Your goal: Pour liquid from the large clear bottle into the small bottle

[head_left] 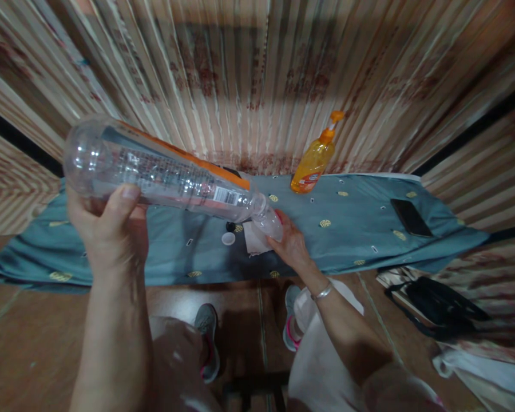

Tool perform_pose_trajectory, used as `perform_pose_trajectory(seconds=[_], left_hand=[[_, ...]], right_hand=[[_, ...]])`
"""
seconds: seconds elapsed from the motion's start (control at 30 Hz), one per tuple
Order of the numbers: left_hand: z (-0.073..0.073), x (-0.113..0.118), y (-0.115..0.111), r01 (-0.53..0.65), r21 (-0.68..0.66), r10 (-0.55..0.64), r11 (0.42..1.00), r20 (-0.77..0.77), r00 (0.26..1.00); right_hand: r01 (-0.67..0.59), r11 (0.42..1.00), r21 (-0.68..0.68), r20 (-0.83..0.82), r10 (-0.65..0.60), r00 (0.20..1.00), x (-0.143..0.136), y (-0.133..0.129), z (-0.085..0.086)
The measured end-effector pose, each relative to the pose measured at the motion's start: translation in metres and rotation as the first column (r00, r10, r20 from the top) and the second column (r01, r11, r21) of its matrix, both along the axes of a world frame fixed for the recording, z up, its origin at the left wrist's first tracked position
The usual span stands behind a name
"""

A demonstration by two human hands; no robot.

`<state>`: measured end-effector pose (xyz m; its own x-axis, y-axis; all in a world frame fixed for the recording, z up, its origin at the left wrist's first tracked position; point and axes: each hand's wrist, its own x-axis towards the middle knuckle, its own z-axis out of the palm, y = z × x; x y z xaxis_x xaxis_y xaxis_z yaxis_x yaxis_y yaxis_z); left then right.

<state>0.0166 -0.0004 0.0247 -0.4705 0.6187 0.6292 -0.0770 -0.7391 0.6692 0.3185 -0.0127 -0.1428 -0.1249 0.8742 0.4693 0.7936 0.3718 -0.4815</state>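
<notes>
A large clear plastic bottle (167,171) with an orange-edged label lies tilted in the air, its base up at the left and its neck down at the right. My left hand (111,217) is wrapped round its base end. At the neck, my right hand (289,237) grips a small clear container (269,223), which meets the bottle's mouth. Below them on the teal cloth are a white round cap (228,238), a small black cap (230,226) and a pale paper-like piece (256,240).
On the teal cloth (347,229), an orange pump bottle (313,166) stands at the back and a black phone (411,217) lies at the right. A pleated curtain (240,86) hangs behind. A black bag (442,300) is at the lower right.
</notes>
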Motion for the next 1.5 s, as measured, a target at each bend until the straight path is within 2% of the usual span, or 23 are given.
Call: perform_pose_trajectory(seconds=[0.57, 0.97, 1.2, 1.5], left_hand=[[-0.0009, -0.0016, 0.0012, -0.023, -0.005, 0.023, 1.0, -0.01, 1.0], [-0.0035, -0.0038, 0.0031, 0.013, 0.023, -0.014, 1.0, 0.027, 1.0], [-0.0068, -0.0083, 0.0046, 0.018, -0.001, -0.018, 1.0, -0.003, 1.0], [-0.0044, -0.0048, 0.0038, 0.028, 0.012, -0.029, 1.0, 0.034, 0.999]], right_hand=[[-0.001, 1.0, 0.01, 0.0, 0.001, 1.0, 0.0002, 0.0001, -0.001], [0.002, 1.0, 0.006, -0.004, -0.002, 1.0, -0.0003, 0.0005, -0.0017], [-0.006, 1.0, 0.02, -0.012, 0.007, 1.0, -0.0005, -0.0001, -0.0009], [0.0, 0.999, 0.035, -0.021, 0.0, 1.0, -0.0004, 0.0008, -0.0036]])
